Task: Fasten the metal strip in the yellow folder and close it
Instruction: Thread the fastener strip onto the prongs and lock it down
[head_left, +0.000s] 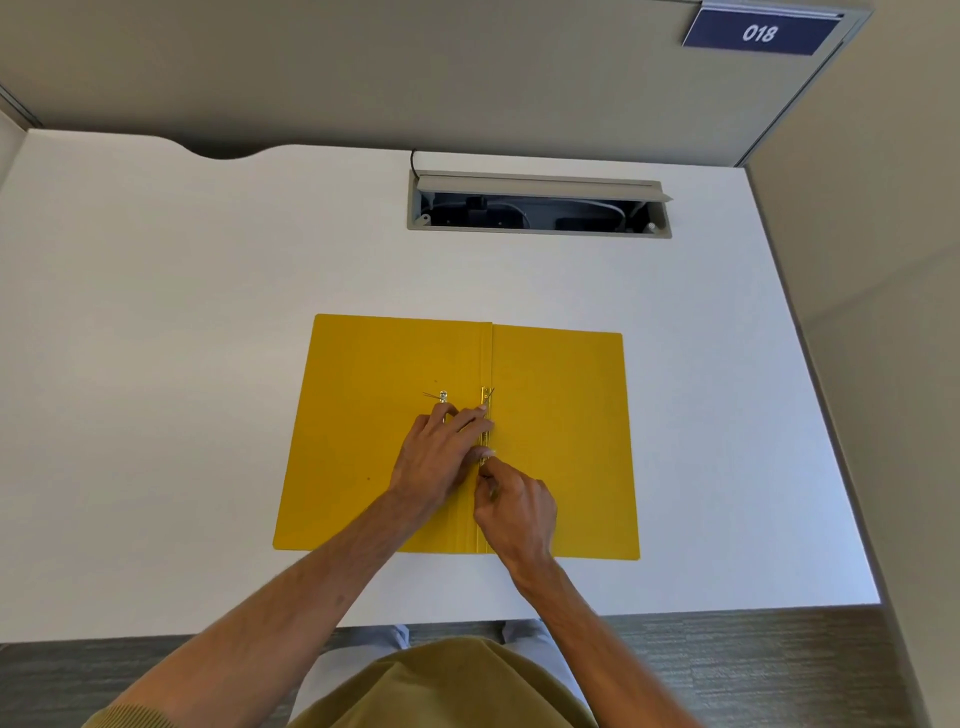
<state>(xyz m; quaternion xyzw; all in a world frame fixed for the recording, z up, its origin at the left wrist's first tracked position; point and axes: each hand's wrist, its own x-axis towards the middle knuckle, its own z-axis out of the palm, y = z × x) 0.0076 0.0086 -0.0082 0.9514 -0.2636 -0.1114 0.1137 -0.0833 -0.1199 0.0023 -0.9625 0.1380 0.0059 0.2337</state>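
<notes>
White worktop (156, 364), cubicle panels behind and to the right, blue "018" plate (759, 33) top right, open cable hatch (537, 208) at the far edge. Nothing else on the surface apart from the job.

Yellow folder (363, 441) lying fully open and flat, centred just ahead of the body, both covers spread left and right. Spine crease running straight away from the body, near edge to far edge.

Metal strip (487, 400) seated along that crease, long axis parallel to the spine, so also pointing away from the body. Far end visible with a thin prong sticking up beside it; middle and near end hidden under fingers. Second small metal piece (443, 397) resting on the left cover, just left of the strip, partly under the left fingers; looks like a loose slider or prong cover, can't confirm.

Left hand (439, 457) flat, fingers spread and pressing down, fingertips touching the strip around mid-length. Right hand (514, 506) curled, thumb and forefinger pinched together at the strip's near end; whether actually gripping a prong, cannot tell.

Judgement: both hands on the strip, right nearer the body. Fastening not finished, far prong still up. Closing swings a cover across the spine axis, so strip needs to sit flat first.
</notes>
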